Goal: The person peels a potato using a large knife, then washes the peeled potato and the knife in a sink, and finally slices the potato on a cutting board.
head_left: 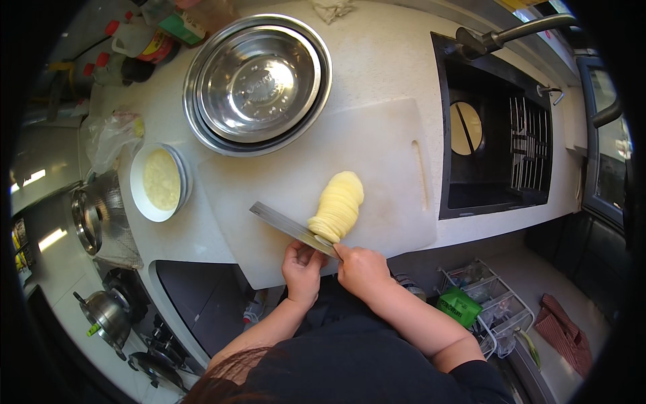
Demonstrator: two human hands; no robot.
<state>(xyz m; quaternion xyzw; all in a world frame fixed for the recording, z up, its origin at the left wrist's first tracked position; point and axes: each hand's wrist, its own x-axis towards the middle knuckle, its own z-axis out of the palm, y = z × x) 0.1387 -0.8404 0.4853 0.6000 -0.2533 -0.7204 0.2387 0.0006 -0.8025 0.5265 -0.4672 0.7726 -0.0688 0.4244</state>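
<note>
My right hand (363,271) is closed round the handle of a kitchen knife (286,223). The wide grey blade points to the far left, over the near part of a white cutting board (269,182). Just beyond the blade, a fanned stack of thin pale-yellow slices, like peeled potato (338,204), lies on the board. The slices overlap in a leaning row, their near end touching or almost touching the blade. My left hand (303,275) is at the near side of the blade, fingers curled and pressed together. What they pinch, if anything, is hidden.
Nested steel bowls (259,84) stand behind the board. Left of it is a white bowl (161,182) with pale-yellow contents. A black sink (498,182) with a tap (498,42) lies right. Bottles (138,40) stand at the back left. A wire rack (484,296) is below the counter.
</note>
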